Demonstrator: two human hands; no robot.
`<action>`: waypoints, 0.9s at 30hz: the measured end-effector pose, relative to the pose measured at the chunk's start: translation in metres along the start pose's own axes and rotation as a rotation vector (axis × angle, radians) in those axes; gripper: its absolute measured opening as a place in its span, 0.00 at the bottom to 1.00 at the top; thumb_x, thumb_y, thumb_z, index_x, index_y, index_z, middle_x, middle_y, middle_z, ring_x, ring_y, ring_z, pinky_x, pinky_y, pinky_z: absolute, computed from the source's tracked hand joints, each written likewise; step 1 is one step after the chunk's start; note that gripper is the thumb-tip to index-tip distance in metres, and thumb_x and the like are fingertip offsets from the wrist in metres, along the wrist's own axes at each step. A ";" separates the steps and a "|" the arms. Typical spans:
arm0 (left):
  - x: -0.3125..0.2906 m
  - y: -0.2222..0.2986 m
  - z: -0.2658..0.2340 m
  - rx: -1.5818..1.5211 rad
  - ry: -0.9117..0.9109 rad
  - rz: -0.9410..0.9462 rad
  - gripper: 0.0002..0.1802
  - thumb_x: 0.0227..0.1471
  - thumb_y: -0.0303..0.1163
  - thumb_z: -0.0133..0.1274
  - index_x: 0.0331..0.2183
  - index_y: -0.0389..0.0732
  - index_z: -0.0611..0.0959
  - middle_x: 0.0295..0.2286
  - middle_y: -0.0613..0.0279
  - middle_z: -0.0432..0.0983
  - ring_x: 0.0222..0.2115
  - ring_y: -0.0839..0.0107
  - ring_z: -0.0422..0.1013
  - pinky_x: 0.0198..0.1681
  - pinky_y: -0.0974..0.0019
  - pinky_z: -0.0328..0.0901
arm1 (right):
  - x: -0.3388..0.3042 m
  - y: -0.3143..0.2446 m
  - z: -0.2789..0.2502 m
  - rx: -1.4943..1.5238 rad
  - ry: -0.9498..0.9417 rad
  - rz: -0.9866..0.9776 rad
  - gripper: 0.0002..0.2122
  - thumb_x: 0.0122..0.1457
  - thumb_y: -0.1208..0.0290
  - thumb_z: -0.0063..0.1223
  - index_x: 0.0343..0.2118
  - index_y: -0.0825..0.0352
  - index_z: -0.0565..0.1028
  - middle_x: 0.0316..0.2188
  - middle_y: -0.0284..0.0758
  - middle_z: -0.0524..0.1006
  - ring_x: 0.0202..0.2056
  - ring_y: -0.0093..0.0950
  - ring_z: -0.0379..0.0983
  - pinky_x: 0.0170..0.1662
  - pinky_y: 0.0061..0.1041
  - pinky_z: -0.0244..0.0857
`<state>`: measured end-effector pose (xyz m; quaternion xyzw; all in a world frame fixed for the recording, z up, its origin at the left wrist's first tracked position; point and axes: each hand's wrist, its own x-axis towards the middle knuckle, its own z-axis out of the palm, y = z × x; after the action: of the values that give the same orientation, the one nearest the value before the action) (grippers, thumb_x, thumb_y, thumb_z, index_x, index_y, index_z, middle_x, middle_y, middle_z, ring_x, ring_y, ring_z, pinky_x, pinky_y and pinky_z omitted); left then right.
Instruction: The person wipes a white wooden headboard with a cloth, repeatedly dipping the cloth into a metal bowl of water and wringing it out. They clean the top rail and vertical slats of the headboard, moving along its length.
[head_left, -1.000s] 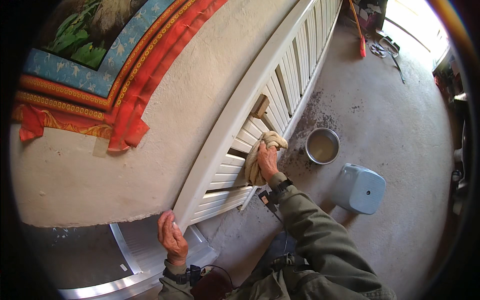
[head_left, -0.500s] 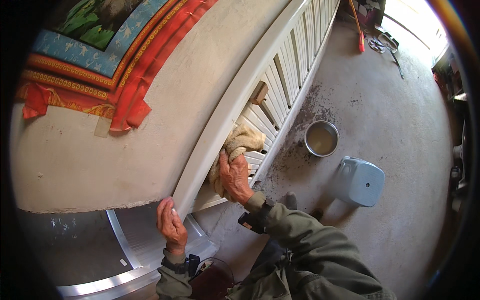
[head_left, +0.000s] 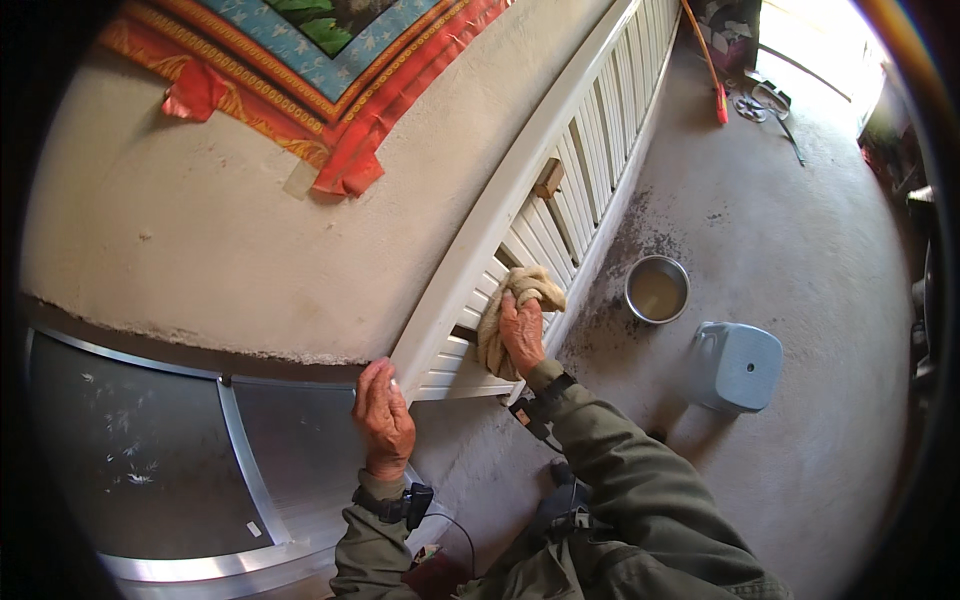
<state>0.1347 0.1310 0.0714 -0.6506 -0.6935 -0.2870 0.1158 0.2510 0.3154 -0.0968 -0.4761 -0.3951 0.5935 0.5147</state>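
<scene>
A white slatted panel (head_left: 470,375) with a broad top rail (head_left: 510,170) runs along the wall. My right hand (head_left: 522,335) is closed on a bunched tan cloth (head_left: 535,285), pressing it against the slats near the panel's close end. Part of the cloth hangs down beside my fingers. At the end corner of the top rail is my left hand (head_left: 385,420), its fingers loosely bent and their tips at the rail's edge. I see nothing held in it. A small brown wooden block (head_left: 548,178) juts from between the slats farther along.
On the concrete floor to the right stand a metal basin (head_left: 657,290) of cloudy water and a light blue plastic stool (head_left: 750,368). Dark specks lie along the panel's base. A metal-framed dark panel (head_left: 140,450) is at lower left. A red-and-blue bordered picture (head_left: 330,110) hangs above.
My right hand and the cloth have shifted slightly along the slats toward the panel's close end. My left hand stays by the rail's corner. The whole view has tilted.
</scene>
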 end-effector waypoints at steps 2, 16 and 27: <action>0.000 -0.001 0.000 -0.023 0.014 0.029 0.16 0.61 0.19 0.49 0.49 0.29 0.81 0.49 0.42 0.78 0.48 0.44 0.77 0.52 0.51 0.73 | -0.012 -0.018 0.016 0.091 0.048 -0.147 0.14 0.70 0.64 0.53 0.43 0.75 0.77 0.36 0.50 0.82 0.37 0.43 0.80 0.42 0.38 0.71; -0.004 -0.012 0.001 -0.139 0.014 0.075 0.15 0.60 0.18 0.49 0.48 0.28 0.81 0.48 0.43 0.77 0.48 0.46 0.76 0.52 0.53 0.73 | -0.046 -0.024 0.020 -0.055 -0.016 0.016 0.17 0.68 0.63 0.54 0.39 0.78 0.78 0.31 0.57 0.81 0.33 0.45 0.82 0.37 0.43 0.72; -0.003 -0.017 0.004 -0.119 0.017 0.107 0.16 0.60 0.20 0.50 0.50 0.29 0.81 0.48 0.41 0.77 0.49 0.44 0.76 0.51 0.51 0.74 | -0.148 0.001 0.066 -0.091 0.128 -0.248 0.12 0.67 0.68 0.54 0.43 0.74 0.79 0.34 0.58 0.80 0.38 0.58 0.79 0.40 0.46 0.72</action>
<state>0.1193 0.1307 0.0622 -0.6898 -0.6385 -0.3269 0.0979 0.1886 0.1708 -0.0585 -0.4833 -0.4439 0.4753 0.5860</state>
